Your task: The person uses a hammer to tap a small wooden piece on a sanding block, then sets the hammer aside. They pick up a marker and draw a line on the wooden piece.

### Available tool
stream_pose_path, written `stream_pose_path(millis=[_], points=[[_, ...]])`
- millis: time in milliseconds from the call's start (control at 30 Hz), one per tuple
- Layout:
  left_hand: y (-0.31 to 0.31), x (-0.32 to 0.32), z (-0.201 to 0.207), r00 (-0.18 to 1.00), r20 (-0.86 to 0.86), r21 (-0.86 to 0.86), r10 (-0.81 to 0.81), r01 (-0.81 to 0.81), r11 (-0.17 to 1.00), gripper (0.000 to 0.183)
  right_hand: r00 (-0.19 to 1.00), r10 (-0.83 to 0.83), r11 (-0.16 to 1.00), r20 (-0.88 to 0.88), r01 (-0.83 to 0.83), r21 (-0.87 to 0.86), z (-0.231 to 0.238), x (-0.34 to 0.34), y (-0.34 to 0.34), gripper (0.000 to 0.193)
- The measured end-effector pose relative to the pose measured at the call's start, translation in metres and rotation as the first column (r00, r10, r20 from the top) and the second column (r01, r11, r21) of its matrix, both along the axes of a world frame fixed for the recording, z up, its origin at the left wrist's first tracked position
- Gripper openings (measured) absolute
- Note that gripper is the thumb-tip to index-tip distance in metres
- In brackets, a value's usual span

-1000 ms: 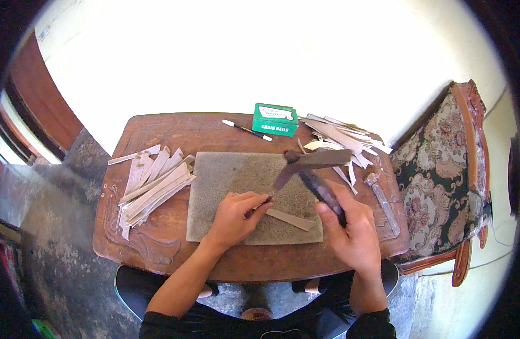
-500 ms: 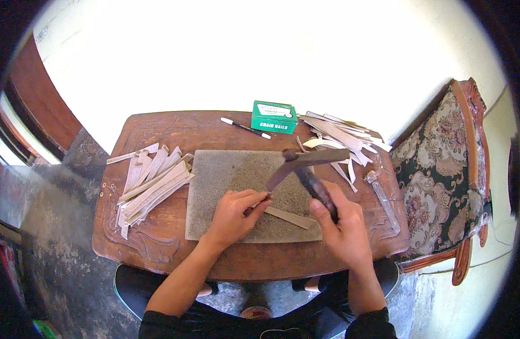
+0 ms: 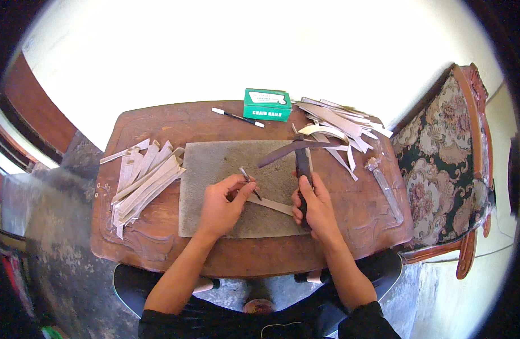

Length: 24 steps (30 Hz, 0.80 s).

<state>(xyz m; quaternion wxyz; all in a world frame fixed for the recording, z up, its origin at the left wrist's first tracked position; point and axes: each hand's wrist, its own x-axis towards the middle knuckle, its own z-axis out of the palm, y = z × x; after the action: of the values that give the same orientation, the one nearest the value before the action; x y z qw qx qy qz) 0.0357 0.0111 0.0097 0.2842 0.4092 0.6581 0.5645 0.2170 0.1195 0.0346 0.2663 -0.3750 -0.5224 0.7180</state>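
Observation:
My left hand (image 3: 221,208) pinches a slim metal punch-like tool (image 3: 247,176) between thumb and fingers. The tool leans, its lower end close to the upper left end of a pale flat strip (image 3: 274,207). That strip lies on a grey, rough-surfaced slab (image 3: 212,164) in front of me. My right hand (image 3: 317,210) grips the dark handle of a hammer (image 3: 279,152). The hammer's long, curved head is over the slab's right half, apart from the tool. Fingers of the left hand partly cover the strip's end.
Cut strips (image 3: 152,183) are piled left of the slab, more strips (image 3: 333,124) at the back right. A green box (image 3: 268,105) and a pen (image 3: 237,117) sit behind it. A clear narrow packet (image 3: 386,192) lies right, near a floral armchair (image 3: 441,164). All rest on a wooden table (image 3: 158,248).
The hammer head has moved away from my left fingers and its handle has turned more upright. The tool in my left hand now shows clearly, tilted. The whole view has shifted slightly.

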Motion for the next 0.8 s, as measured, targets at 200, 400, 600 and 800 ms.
stream_pose_path(millis=[200, 400, 600, 800], points=[[0.001, 0.002, 0.002, 0.999, -0.002, 0.036, -0.048, 0.048, 0.998, 0.018, 0.998, 0.018, 0.999, 0.053, -0.019, 0.034, -0.002, 0.0, 0.0, 0.038], [0.001, -0.001, -0.005, 0.99, -0.122, 0.022, -0.066, 0.069, 0.997, 0.017, 0.998, 0.047, 0.998, 0.029, -0.048, 0.048, -0.002, 0.001, 0.001, 0.036], [0.0, 0.003, 0.005, 0.926, -0.373, 0.015, -0.05, 0.06, 0.998, 0.015, 0.998, 0.043, 0.998, 0.034, -0.045, 0.046, -0.003, 0.001, 0.001, 0.036], [-0.003, 0.016, 0.006, 0.776, -0.63, 0.147, 0.04, 0.068, 0.987, 0.016, 0.998, 0.037, 0.998, 0.055, -0.04, 0.057, -0.004, 0.0, 0.002, 0.036]])
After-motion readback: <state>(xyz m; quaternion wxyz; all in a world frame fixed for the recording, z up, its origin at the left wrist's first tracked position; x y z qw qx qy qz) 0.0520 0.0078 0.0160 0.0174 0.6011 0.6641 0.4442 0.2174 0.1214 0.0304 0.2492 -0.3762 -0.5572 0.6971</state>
